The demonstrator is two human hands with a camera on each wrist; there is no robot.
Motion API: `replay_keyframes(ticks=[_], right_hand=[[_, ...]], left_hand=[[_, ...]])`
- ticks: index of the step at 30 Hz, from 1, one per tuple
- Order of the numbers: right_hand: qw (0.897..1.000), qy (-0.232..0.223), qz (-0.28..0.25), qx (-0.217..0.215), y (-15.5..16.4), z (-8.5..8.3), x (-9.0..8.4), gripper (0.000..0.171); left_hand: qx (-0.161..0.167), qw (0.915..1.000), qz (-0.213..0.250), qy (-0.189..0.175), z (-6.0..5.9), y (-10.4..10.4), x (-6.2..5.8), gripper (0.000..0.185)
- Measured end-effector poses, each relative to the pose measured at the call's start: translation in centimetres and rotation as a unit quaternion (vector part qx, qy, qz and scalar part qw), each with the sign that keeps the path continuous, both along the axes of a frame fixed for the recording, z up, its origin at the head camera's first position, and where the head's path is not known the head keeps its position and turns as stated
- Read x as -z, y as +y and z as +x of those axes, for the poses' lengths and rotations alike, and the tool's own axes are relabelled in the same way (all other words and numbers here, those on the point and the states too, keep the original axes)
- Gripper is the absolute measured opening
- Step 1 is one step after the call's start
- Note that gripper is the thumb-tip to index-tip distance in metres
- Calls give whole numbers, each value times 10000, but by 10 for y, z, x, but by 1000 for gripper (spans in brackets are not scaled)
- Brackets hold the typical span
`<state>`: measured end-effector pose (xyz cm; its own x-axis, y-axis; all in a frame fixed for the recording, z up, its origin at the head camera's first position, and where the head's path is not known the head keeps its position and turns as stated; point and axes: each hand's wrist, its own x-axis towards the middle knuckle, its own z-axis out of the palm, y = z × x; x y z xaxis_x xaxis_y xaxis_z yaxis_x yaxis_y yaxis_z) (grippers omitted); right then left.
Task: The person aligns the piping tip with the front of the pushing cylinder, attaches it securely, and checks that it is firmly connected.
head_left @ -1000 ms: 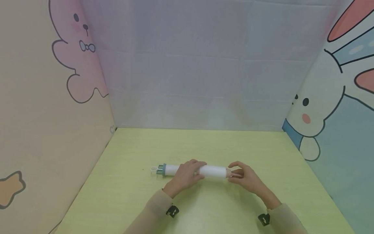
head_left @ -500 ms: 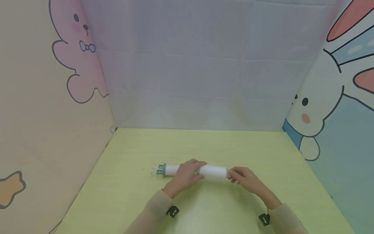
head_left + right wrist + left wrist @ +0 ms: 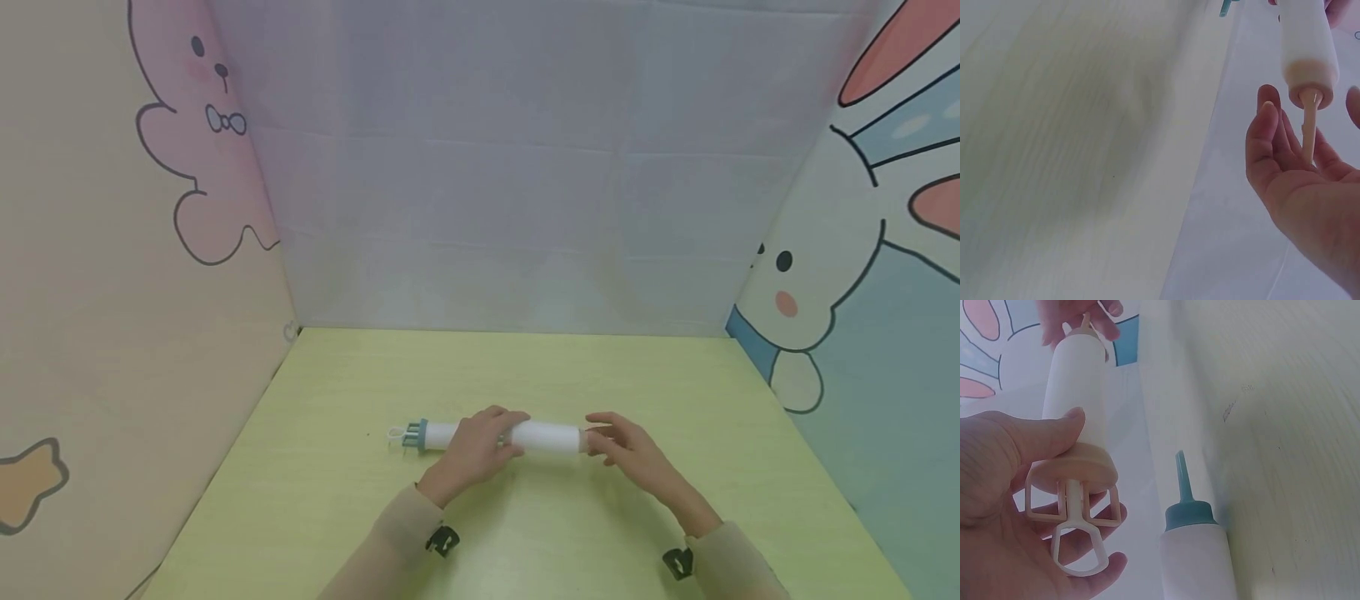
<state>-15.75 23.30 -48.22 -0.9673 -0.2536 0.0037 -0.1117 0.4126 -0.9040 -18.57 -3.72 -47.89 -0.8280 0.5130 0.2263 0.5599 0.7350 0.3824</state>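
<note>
My left hand (image 3: 474, 446) grips a white decorating syringe (image 3: 1075, 378) around its peach collar (image 3: 1079, 464). The white plunger ring (image 3: 1082, 551) shows below the palm in the left wrist view. Its peach nozzle (image 3: 1309, 128) points toward my right hand (image 3: 633, 454). The right fingers are spread loosely around that nozzle, with the thumb apart from them. A second syringe (image 3: 1196, 562) with a teal cap lies on the table beside the left hand. Its teal handle end (image 3: 422, 435) faces left in the head view, while its nozzle is hidden there behind the left hand.
Both syringes are over the pale yellow-green table (image 3: 480, 367). A plain light cloth (image 3: 480, 167) closes off the back. Side walls carry cartoon prints, a pink bear (image 3: 206, 158) at left and a rabbit (image 3: 802, 275) at right.
Half a second ago my right fingers closed around the peach nozzle end; now they have loosened and spread. My left hand and both syringes stay about where they were.
</note>
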Motion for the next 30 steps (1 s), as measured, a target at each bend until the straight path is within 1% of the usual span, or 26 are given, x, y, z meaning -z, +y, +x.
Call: replay_keyframes(ticks=[2,5,8,12,17,22,25,27,30], right_hand=[[9996,163,-232,-67,-1,-1,3,45],[9979,460,-434,-165,-2,-2,7,47],[9967,674,-437,-141,-3,-3,9,43],[9963,755,-390,-127,-3,-3,9,36],[9971,725,-165,-172,-3,-3,9,32],[9985,408,337,-129,-4,-1,7,36],[9969,345,712,12,-5,0,4,39],[9954,389,860,165,-5,0,3,40],[9950,535,780,329,-6,-1,1,40]], left_hand=[[-3,10000,6,-6,0,0,0,48],[-2,10000,20,-7,0,0,0,48],[10,10000,51,-34,0,0,-1,47],[18,9999,85,-67,1,-1,-2,47],[-9,9999,103,-114,0,-1,-1,47],[-38,9999,98,-89,0,-1,-1,47],[-29,9999,113,-38,1,-2,-2,46],[-18,9999,137,-17,1,-3,-2,45],[-2,9999,168,-19,0,-4,-2,46]])
